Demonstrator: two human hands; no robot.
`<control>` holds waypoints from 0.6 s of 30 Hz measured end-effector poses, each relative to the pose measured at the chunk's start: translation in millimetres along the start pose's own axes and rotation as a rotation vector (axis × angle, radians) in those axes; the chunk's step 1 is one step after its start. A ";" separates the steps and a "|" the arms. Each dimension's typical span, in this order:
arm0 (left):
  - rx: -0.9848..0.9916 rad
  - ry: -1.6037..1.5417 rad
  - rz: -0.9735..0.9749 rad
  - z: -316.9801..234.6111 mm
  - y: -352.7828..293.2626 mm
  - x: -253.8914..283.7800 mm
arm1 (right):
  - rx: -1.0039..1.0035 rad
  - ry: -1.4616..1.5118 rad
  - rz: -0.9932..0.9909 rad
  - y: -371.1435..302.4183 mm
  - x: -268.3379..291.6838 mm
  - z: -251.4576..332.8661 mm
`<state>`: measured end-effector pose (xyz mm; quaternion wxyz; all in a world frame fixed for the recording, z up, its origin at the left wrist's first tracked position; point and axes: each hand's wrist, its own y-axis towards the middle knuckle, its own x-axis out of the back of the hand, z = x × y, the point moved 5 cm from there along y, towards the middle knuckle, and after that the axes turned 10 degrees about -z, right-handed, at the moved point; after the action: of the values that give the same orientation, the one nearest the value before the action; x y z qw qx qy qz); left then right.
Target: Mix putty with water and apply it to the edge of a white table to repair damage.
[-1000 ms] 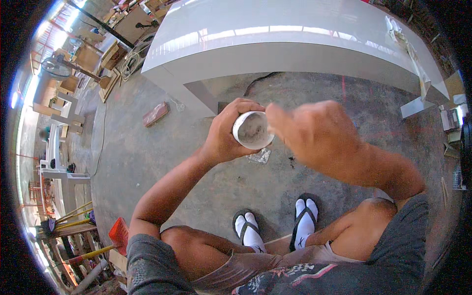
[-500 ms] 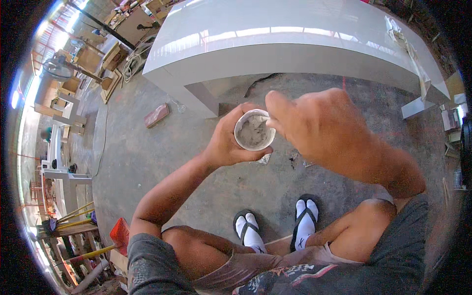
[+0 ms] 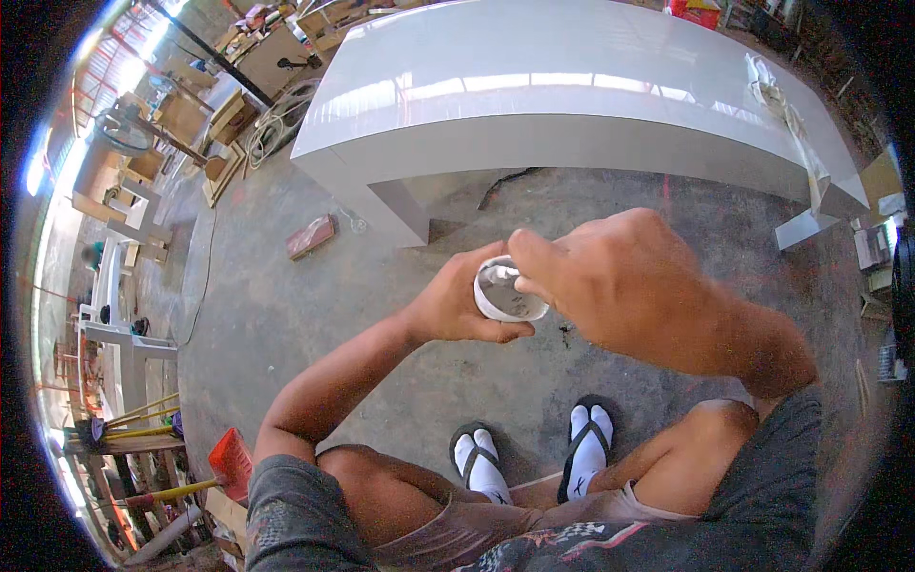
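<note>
My left hand (image 3: 450,297) wraps round a small white cup (image 3: 483,303), thumb on the near side. Thick grey paste (image 3: 518,304) lies inside it. The cup tilts, its mouth turned partly toward me. Over its right rim, my right hand (image 3: 634,276) is closed in a pinch. From those fingertips a thin whitish stirrer (image 3: 502,274) reaches into the cup; its far end and exact kind are hard to make out. Both hands are held above the concrete floor, in front of my knees.
Ahead stands a large glossy white table (image 3: 477,148), with a crumpled cloth (image 3: 786,119) over its right end. A reddish block (image 3: 311,236) lies on the floor to the left. A red dustpan (image 3: 230,463) is at lower left. Farther left are white frames (image 3: 124,336) and a fan (image 3: 122,132).
The cup has tipped more and sits slightly lower and to the right in view. My right hand has shifted with it, its pinch still at the rim. The whole view has tilted a little.
</note>
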<state>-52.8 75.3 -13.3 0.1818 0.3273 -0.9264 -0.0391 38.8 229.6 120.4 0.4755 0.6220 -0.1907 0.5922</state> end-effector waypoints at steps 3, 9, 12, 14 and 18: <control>0.037 -0.022 0.006 1.1 -1.7 2.3 | 0.002 -0.005 0.010 -0.4 -13.5 -3.2; -0.024 0.120 0.160 0.5 -2.8 -3.5 | 0.081 0.040 0.039 2.2 -38.6 1.8; -0.062 0.108 0.142 -2.4 -0.2 -2.5 | 0.079 -0.014 0.024 -1.1 -26.2 3.4; -0.072 0.089 0.108 -5.1 -0.3 0.7 | 0.122 -0.029 -0.071 -7.7 -10.4 2.9; -0.070 0.135 0.111 -8.1 0.3 2.9 | 0.067 -0.094 0.036 -5.5 -23.5 0.7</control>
<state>-52.2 74.1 -4.8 0.2568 0.2707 -0.9270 -0.0390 38.3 224.0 96.9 0.4339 0.6611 -0.2041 0.5770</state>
